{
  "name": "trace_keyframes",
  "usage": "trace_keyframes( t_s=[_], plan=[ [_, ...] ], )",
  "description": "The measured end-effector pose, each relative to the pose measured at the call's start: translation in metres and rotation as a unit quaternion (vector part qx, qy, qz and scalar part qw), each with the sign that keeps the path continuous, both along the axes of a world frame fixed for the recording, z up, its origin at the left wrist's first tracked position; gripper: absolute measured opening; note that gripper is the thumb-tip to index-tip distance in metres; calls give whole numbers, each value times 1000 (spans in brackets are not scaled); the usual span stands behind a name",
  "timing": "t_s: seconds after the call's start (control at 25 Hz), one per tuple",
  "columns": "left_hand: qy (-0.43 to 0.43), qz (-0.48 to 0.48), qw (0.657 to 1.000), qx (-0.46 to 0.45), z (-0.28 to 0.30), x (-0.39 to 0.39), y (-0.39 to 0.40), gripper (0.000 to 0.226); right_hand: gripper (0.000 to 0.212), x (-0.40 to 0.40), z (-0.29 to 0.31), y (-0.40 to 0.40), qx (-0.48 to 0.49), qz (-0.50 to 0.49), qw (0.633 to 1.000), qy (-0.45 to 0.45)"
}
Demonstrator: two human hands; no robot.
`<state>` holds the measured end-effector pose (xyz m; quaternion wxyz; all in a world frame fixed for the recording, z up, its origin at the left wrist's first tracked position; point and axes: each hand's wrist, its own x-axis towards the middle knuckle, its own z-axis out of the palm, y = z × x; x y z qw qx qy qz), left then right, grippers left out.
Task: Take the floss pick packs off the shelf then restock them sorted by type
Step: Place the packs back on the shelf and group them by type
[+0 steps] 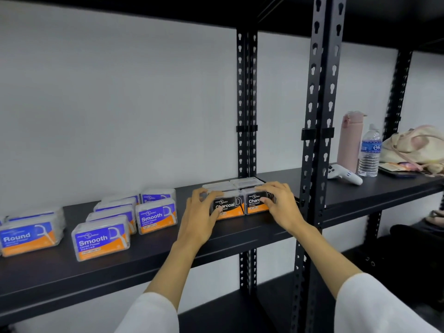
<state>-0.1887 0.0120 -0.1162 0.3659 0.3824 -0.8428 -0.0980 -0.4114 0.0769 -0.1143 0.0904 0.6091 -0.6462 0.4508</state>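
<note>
Two hands: left hand point(200, 213) and right hand point(280, 203), fingers spread, press the black-labelled clear plastic Charcoal packs point(240, 204), neither gripped.
Risk: a shove tips the front pair off the black metal shelf point(168, 255) edge.

A plain white wall point(120, 104) stands behind black metal shelving point(319, 140) with perforated uprights. On the neighbouring shelf point(384, 188) to the right stand a pink flask point(348, 143), a water bottle point(370, 152) and a cream bag point(413, 145).
</note>
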Motion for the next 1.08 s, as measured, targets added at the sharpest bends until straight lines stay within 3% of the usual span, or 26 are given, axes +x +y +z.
trace_keyframes(
  t_s=[0.12, 0.28, 0.44, 0.56, 0.68, 0.88, 1.08],
  plan=[
    [-19, 24, 999, -13, 0, -1, -2, 41, 40, 0, -4, -5, -17, 9, 999, -27],
    [4, 13, 1000, -26, 1, -4, -8, 46, 58, 1, -2, -7, -28, 57, 988, -138],
    [133, -30, 988, 66, 7, -15, -19, 89, 85, -1, 15, -19, 16, 87, 968, -235],
    [162, -57, 969, 177, 5, -25, -30, 118, 92, -10, 22, -37, 80, 106, 955, -266],
    [168, -80, 956, 228, 0, -27, -46, 131, 96, -16, 19, -50, 119, 128, 952, -251],
    [140, -47, 968, 202, -5, -27, -52, 101, 88, -18, 14, -56, 137, 133, 957, -216],
    [139, -41, 974, 176, -1, -24, -43, 86, 90, -17, 17, -49, 143, 119, 964, -192]
  ],
)
